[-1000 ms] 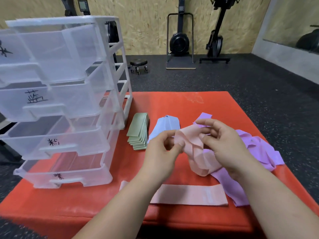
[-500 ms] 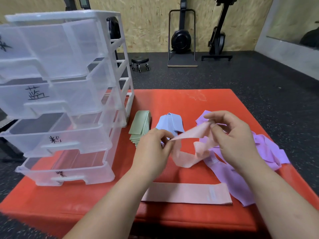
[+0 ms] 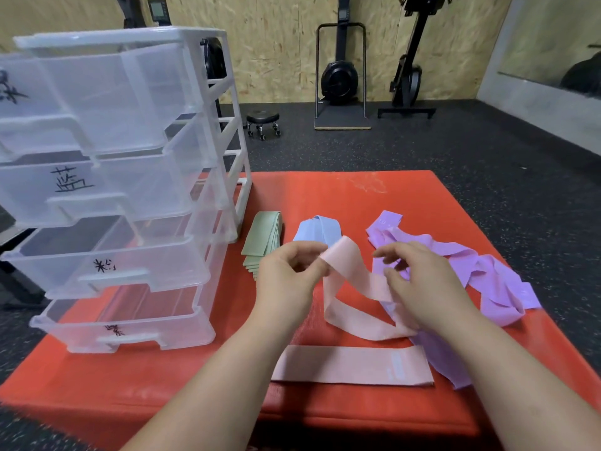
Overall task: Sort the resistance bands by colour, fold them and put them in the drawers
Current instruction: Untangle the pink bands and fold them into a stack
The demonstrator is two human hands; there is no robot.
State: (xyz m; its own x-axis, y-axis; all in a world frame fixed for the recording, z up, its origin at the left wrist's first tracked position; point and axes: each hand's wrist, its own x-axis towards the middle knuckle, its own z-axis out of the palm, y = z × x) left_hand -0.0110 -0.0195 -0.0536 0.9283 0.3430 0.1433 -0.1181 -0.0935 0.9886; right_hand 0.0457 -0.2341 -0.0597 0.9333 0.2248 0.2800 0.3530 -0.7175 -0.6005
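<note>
**Pink band mid-fold, other colours laid out on the mat**

Far left there's a clear plastic drawer unit (image 3: 130, 190) standing on the corner of a red mat (image 3: 325, 193). It has four drawers stacked, each with a black handwritten character on the front. Just right of its base is a neat stack of folded green bands (image 3: 261, 239), and beside that a folded bunch of blue bands (image 3: 320, 227).

In front of those, the left hand (image 3: 286, 278) is up off the mat, thumb and fingertips pinching one end of a pink band (image 3: 351, 288). The band loops down from that pinch, touches the mat and runs back under the right hand (image 3: 419, 288). That hand's fingers are loosely curled over the band with the index poking out to the left (honestly can't tell if it's actually gripping it or just sitting on top).

A second pink band (image 3: 351, 366) lies flat near the mat's front edge, below both hands.

Right side is a loose, tangled pile of purple bands (image 3: 481, 275), not folded, partly tucked under the right hand and wrist.
</note>
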